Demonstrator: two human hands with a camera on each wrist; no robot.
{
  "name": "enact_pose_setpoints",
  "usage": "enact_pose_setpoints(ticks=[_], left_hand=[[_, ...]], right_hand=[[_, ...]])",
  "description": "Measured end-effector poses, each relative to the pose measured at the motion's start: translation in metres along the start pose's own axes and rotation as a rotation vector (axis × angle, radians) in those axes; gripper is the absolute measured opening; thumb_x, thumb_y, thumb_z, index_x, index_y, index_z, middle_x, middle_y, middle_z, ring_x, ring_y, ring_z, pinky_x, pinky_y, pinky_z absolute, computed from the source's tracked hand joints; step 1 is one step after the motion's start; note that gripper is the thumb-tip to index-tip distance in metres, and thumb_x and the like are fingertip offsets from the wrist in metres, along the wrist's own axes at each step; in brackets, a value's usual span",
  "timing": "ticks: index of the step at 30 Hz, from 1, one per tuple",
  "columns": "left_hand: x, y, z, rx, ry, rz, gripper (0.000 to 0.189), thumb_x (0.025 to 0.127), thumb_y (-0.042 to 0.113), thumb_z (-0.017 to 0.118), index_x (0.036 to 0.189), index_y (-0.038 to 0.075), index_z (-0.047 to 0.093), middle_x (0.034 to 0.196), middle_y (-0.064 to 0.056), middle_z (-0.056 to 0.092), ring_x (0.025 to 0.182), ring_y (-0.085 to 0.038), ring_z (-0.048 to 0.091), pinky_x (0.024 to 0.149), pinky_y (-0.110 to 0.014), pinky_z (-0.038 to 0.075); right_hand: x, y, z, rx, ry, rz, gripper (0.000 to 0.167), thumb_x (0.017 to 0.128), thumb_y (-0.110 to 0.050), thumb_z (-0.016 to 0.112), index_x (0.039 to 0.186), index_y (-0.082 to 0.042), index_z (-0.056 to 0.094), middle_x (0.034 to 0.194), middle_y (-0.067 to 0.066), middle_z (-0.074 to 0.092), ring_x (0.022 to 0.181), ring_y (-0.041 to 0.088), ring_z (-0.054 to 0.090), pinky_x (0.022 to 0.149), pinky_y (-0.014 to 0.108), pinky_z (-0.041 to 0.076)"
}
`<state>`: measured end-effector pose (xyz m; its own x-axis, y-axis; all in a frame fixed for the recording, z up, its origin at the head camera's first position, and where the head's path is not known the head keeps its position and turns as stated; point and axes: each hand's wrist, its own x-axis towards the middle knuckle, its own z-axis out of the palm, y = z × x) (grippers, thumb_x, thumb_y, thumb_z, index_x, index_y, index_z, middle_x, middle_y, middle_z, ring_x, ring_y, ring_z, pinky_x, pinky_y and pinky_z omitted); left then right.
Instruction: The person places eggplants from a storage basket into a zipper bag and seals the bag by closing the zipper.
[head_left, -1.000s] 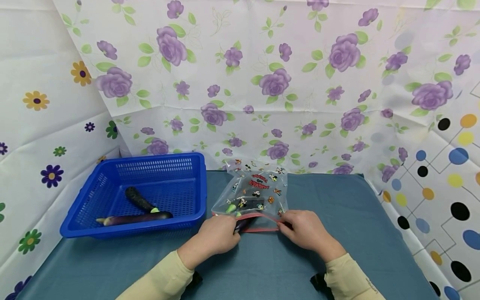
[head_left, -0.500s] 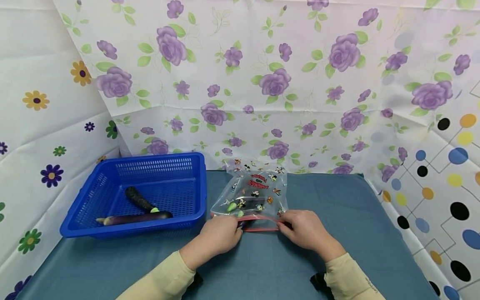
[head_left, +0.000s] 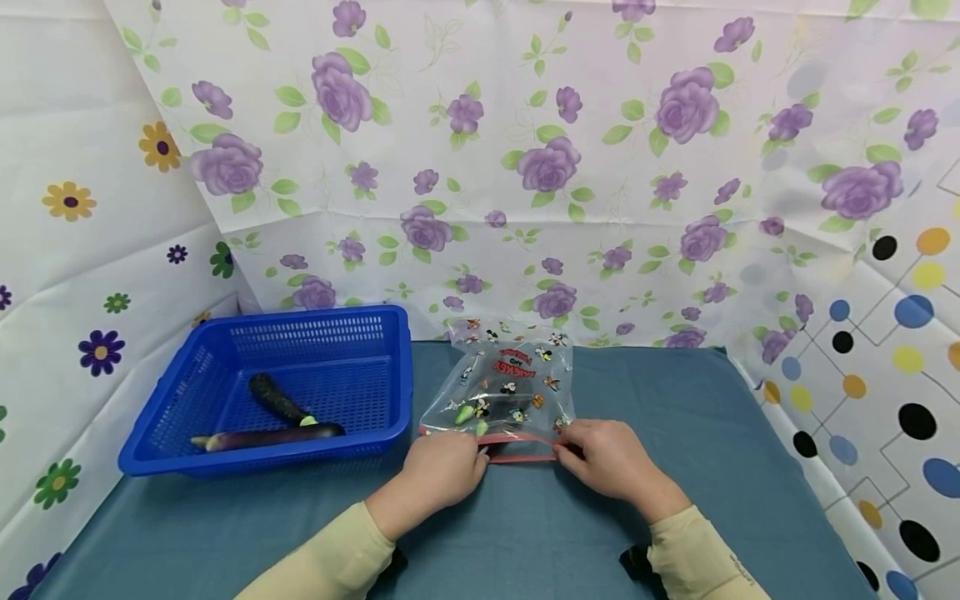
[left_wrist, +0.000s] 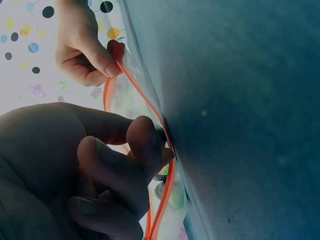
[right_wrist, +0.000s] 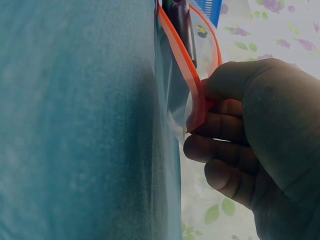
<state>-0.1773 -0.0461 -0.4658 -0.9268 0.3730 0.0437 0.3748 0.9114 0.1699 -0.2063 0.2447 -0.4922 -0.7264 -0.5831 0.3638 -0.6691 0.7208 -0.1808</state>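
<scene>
A clear zip bag [head_left: 517, 379] with a printed cartoon pattern and a red-orange zip strip lies with its mouth toward me. Inside it, green stem caps [head_left: 465, 412] show through the plastic. At the left of the mouth, my left hand [head_left: 448, 468] curls its fingers around part of a dark eggplant [right_wrist: 184, 32], much of it hidden by the hand. That eggplant lies between the strips in the right wrist view, its blunt end toward my right hand [head_left: 609, 457]. My right thumb and fingers pinch the right end of the zip strip [right_wrist: 192, 75].
Left of the bag stands a blue perforated basket [head_left: 401, 367] holding a dark eggplant [head_left: 279, 398] and a longer purple eggplant [head_left: 270, 437]. A blue-grey cloth [head_left: 540, 533] covers the table. Patterned sheets [head_left: 480, 167] rise behind it and at both sides.
My left hand has shifted slightly right along the bag mouth, and the stem caps have moved a little right. Less of the eggplant shows in the narrower mouth. The right hand holds its place.
</scene>
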Motion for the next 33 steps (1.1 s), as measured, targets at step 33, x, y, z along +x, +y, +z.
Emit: enact_pose_setpoints(ticks=[33], left_hand=[[0.0073,0.0034,0.0011,0.069,-0.024,-0.013,0.039,0.108,0.029,0.068,0.072,0.014,0.070,0.077,-0.005,0.072,0.069,-0.027,0.072,0.062,-0.051,0.060]], right_hand=[[-0.0003,0.0013,0.0025,0.001,0.014,-0.009,0.017,0.100,-0.021,0.084,0.087,-0.027,0.074,0.075,-0.017,0.060,0.060,-0.004,0.044,0.058,0.026,0.041]])
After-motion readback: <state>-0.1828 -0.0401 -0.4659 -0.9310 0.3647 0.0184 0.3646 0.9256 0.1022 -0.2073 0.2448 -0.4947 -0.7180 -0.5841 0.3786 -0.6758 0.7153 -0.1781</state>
